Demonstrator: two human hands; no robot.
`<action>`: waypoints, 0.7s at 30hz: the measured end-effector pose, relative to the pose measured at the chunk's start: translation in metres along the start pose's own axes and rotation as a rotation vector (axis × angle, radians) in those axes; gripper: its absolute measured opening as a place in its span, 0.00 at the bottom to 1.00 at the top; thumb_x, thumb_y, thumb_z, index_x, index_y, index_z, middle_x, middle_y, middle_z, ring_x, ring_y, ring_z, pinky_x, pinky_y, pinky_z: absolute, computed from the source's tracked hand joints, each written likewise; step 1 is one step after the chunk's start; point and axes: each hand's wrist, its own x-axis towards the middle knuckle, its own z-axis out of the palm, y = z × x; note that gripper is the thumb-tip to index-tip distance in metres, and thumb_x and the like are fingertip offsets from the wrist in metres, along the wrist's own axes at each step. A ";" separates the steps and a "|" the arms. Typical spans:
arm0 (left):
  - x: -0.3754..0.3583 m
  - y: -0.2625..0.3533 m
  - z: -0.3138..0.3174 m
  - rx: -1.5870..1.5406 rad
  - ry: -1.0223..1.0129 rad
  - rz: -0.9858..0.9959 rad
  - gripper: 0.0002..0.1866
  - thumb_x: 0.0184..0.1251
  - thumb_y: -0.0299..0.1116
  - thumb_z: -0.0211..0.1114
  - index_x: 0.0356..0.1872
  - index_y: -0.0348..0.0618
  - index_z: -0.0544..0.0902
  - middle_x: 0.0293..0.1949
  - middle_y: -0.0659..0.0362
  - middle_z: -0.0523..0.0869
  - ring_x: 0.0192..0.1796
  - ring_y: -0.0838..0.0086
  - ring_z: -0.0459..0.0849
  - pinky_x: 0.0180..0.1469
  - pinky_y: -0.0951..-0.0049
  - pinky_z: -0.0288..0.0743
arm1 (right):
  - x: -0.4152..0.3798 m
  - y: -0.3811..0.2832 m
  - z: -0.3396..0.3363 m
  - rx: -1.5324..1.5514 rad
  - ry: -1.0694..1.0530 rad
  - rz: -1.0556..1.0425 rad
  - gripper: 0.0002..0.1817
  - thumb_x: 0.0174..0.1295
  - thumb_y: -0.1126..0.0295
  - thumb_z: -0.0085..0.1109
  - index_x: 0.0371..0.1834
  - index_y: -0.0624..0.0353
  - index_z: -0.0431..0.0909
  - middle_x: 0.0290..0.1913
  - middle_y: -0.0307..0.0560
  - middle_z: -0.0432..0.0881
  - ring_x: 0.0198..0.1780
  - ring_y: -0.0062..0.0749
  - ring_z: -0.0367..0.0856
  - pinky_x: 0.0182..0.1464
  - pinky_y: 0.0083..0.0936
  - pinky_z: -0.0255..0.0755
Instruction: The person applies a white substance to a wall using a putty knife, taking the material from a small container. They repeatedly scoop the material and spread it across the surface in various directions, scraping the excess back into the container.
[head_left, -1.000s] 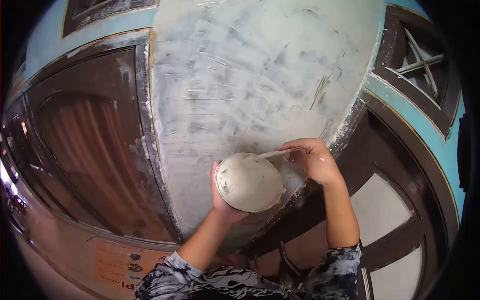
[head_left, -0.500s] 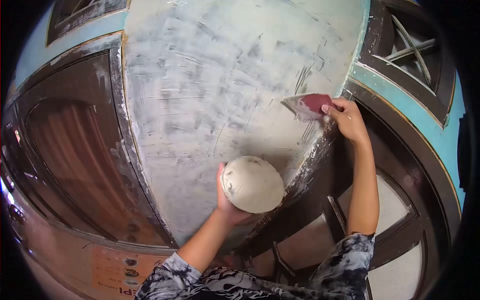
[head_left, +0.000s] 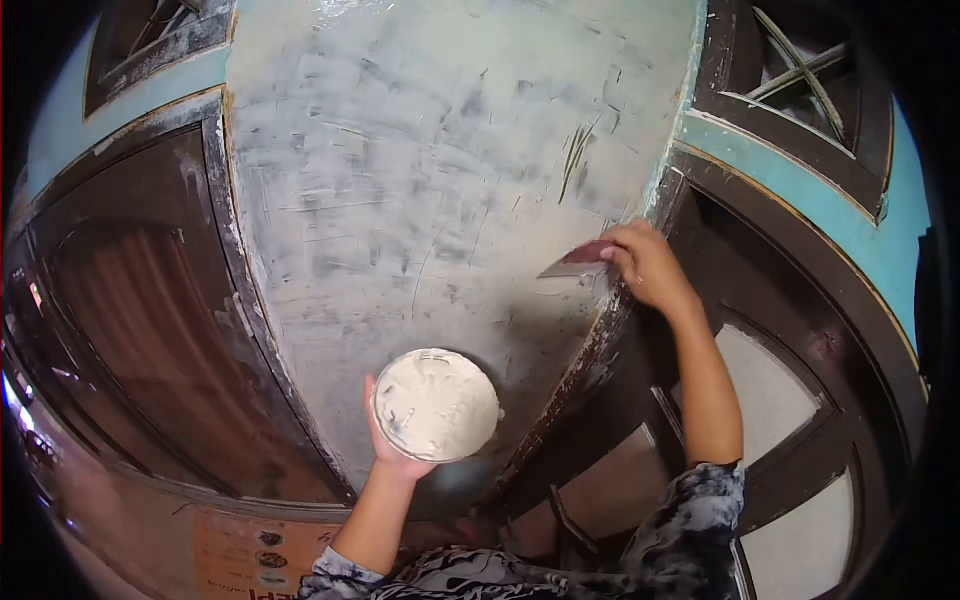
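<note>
A round container of whitish paste [head_left: 437,405] rests in my left hand [head_left: 392,450], with its open top facing me. My right hand [head_left: 645,262] grips a reddish flat scraper [head_left: 580,260] near the right edge of the wall. The scraper's blade points left and lies against or very near the surface; exact contact cannot be made out. Patchy white and grey coating with dark streaks covers the wall [head_left: 400,200].
A dark wooden door [head_left: 150,330] with a curtained pane stands at left. At right are a dark door frame [head_left: 770,240] with pale panels and a crossed-slat vent [head_left: 805,75]. An orange printed sheet [head_left: 235,550] lies at lower left.
My right hand and the scraper have moved down and left along the wall. My left hand and the container have shifted left and slightly down, and more of the paste's surface shows.
</note>
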 end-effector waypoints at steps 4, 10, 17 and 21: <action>-0.012 0.003 -0.005 -0.006 -0.040 -0.042 0.50 0.65 0.80 0.40 0.74 0.50 0.70 0.75 0.48 0.69 0.72 0.38 0.69 0.69 0.25 0.62 | -0.021 -0.006 0.031 -0.043 -0.067 0.020 0.07 0.63 0.74 0.64 0.43 0.54 0.85 0.34 0.51 0.82 0.44 0.49 0.78 0.48 0.39 0.74; -0.015 0.000 -0.016 0.015 0.016 0.017 0.50 0.66 0.80 0.40 0.75 0.50 0.70 0.75 0.48 0.69 0.73 0.41 0.69 0.69 0.26 0.61 | -0.014 0.010 0.028 -0.105 0.170 -0.012 0.09 0.61 0.77 0.63 0.44 0.57 0.85 0.39 0.47 0.87 0.44 0.48 0.78 0.49 0.38 0.75; -0.016 -0.001 -0.015 0.009 -0.055 -0.010 0.50 0.66 0.80 0.39 0.75 0.49 0.69 0.75 0.48 0.70 0.73 0.41 0.69 0.70 0.28 0.61 | -0.041 -0.002 0.029 -0.115 0.084 0.023 0.09 0.58 0.77 0.63 0.42 0.56 0.85 0.38 0.44 0.87 0.43 0.46 0.78 0.48 0.38 0.76; -0.018 -0.006 -0.016 -0.017 -0.057 -0.008 0.50 0.66 0.79 0.40 0.74 0.49 0.70 0.75 0.48 0.70 0.73 0.42 0.70 0.71 0.31 0.62 | -0.043 0.000 0.046 -0.175 0.073 -0.018 0.10 0.57 0.78 0.63 0.40 0.54 0.85 0.34 0.43 0.85 0.41 0.46 0.78 0.47 0.39 0.76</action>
